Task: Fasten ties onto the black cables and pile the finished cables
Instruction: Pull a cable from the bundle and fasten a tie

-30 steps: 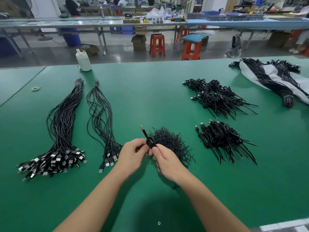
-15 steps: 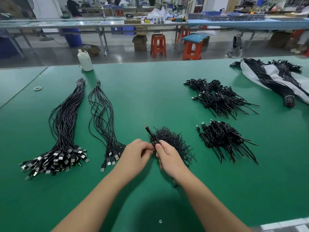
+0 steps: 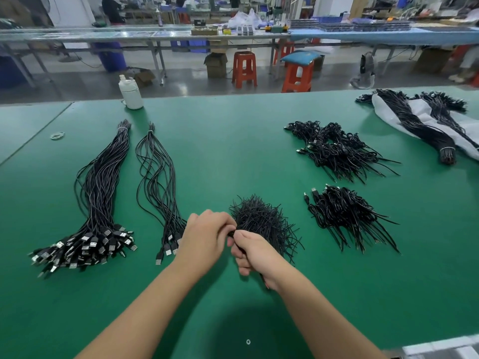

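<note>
head view: i see my left hand (image 3: 204, 237) and right hand (image 3: 252, 251) both pinching one black cable (image 3: 232, 233) beside the tie pile (image 3: 261, 220).

The work surface is a green mat-covered table (image 3: 233, 141) that fills the lower part of the view. Beyond its far edge lies a grey, glossy floor (image 3: 181, 81) that reflects overhead light. Two orange plastic stools (image 3: 244, 69) stand on this floor; the right one carries a blue cushion (image 3: 300, 57). A cardboard box (image 3: 216, 64) sits just left of the stools. A long metal-framed bench (image 3: 145, 37) crosses the room behind them, adjoining a blue-topped bench (image 3: 388, 36) to its right. Blue bins (image 3: 112, 57) stand beneath the bench at left.
</note>
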`<state>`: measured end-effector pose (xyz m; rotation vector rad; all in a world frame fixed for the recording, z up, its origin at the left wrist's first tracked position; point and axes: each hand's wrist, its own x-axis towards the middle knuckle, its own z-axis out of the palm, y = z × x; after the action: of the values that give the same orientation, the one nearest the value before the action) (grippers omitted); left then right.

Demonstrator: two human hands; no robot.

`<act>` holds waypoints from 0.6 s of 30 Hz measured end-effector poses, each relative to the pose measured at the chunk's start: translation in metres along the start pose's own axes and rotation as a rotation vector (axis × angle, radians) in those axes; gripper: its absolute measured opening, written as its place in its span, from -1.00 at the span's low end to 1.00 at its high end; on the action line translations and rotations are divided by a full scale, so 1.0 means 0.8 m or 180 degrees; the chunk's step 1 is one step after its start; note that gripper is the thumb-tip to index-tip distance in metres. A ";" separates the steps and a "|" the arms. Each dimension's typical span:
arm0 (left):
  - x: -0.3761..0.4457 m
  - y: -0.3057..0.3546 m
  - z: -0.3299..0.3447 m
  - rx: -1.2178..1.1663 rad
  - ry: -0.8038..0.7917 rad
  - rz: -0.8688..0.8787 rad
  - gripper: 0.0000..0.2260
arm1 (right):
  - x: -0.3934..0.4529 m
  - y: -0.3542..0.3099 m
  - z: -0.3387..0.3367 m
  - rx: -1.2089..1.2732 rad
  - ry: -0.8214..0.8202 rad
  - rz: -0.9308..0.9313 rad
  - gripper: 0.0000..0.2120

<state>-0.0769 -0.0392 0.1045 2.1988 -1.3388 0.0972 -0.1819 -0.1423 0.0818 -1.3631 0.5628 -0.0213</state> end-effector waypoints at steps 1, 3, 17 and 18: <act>0.002 0.000 0.001 -0.0163 -0.0049 -0.0266 -0.90 | 0.002 0.002 0.002 -0.0010 0.0059 -0.0016 -0.75; 0.006 0.001 0.002 -0.0441 -0.0078 -0.0686 -0.91 | 0.004 0.006 0.006 -0.0262 0.0243 -0.0131 -0.73; 0.012 -0.024 0.002 -0.1600 -0.1008 -0.1761 -0.89 | -0.001 0.013 -0.014 -0.4513 0.0590 -0.1657 -0.66; 0.011 -0.025 0.002 -0.1592 -0.0993 -0.1812 -0.89 | -0.001 0.013 -0.015 -0.4565 0.0552 -0.1667 -0.66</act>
<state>-0.0559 -0.0403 0.0974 2.1038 -0.7168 -0.7364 -0.1904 -0.1502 0.0710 -2.9060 0.2991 -0.1903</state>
